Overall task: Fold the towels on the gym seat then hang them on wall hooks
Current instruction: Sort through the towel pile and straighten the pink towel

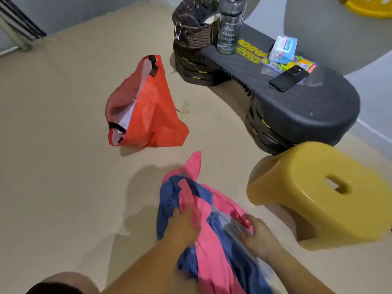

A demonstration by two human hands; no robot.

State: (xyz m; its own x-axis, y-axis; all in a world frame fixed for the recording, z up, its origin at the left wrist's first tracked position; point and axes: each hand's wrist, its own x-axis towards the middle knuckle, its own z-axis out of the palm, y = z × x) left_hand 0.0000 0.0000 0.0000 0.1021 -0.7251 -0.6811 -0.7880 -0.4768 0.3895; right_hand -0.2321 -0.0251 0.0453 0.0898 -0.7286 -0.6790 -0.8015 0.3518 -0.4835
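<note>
A crumpled bundle of pink towel [209,247] and blue towel [169,198] fills the lower middle of the view, above the beige floor. My left hand [182,225] grips the bundle on its left side, fingers sunk into the pink and blue cloth. My right hand [257,236] holds the right side, fingers curled over the cloth and a pale grey strip. The black gym seat [297,102] stands at the upper right. No wall hooks are in view.
A yellow plastic stool [318,192] stands close on the right. An orange bag [146,107] lies open on the floor ahead. On the gym seat are a wicker basket [195,28], a water bottle [230,24], a wipes pack [283,49] and a phone [288,78].
</note>
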